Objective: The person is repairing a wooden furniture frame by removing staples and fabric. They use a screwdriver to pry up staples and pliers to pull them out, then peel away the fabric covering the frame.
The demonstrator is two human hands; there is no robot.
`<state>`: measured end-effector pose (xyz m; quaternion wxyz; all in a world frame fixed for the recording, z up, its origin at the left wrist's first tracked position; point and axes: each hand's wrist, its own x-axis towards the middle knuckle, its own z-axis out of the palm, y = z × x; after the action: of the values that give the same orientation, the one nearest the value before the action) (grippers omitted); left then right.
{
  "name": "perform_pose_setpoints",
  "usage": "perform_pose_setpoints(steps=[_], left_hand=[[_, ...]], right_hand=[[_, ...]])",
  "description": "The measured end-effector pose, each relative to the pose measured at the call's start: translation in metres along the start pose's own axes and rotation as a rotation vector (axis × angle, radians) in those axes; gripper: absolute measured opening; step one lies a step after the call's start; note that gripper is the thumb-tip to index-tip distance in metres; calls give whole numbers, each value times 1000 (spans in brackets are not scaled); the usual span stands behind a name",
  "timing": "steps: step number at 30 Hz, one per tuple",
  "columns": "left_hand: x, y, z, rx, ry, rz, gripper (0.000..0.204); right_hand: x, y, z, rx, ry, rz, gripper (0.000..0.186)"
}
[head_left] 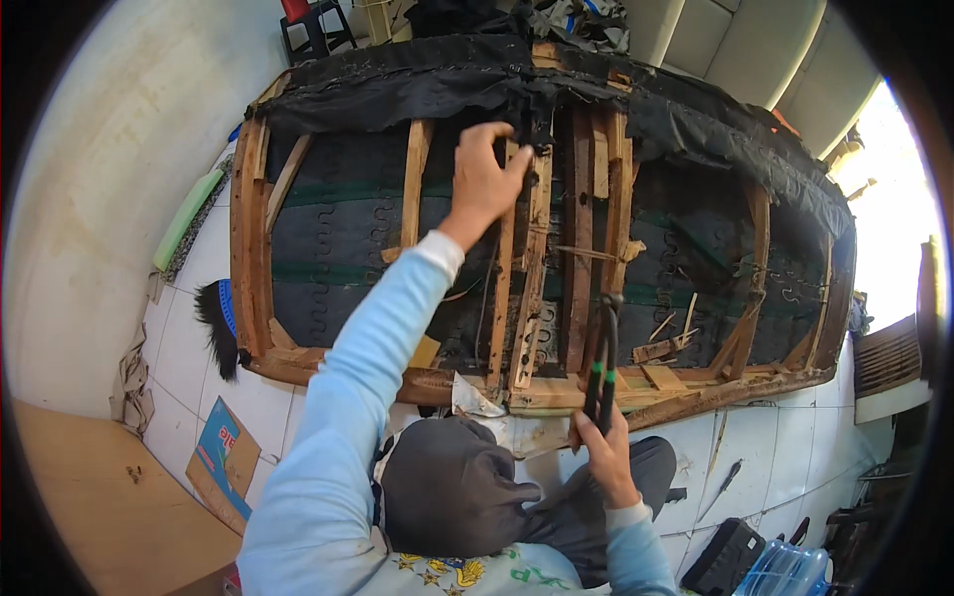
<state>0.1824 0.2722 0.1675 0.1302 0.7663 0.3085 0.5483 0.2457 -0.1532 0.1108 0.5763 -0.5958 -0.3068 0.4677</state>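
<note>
A wooden sofa frame (pixel 250 248) lies before me, with torn black fabric (pixel 397 99) along its far edge. My left hand (pixel 485 187) reaches over the frame's middle. Its thumb and fingers are curled in at the ragged fabric edge by the centre slats (pixel 535 248); the exact hold at the fingertips is hard to see. Closer to me, my right hand (pixel 606 452) is closed round the handles of dark pincers (pixel 601 372) with green bands. Their head points away from me, above the frame's near rail (pixel 556 394).
Wavy springs (pixel 320 258) and broken wood pieces (pixel 664 348) are inside the frame. A blue-backed black brush (pixel 219 318) and a cardboard piece (pixel 224 462) lie left. At the lower right are a black case (pixel 723 558) and a clear plastic bottle (pixel 785 569).
</note>
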Motion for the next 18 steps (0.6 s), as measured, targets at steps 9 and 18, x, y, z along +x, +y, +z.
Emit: perform_pose_setpoints(steps=[9,18], left_hand=[[65,-30,11,139,-389,-214,49],[97,-45,15,434,-663,-78,43]], right_hand=[[-46,16,-35,114,207,145,46],[-42,25,-37,140,218,104,44]])
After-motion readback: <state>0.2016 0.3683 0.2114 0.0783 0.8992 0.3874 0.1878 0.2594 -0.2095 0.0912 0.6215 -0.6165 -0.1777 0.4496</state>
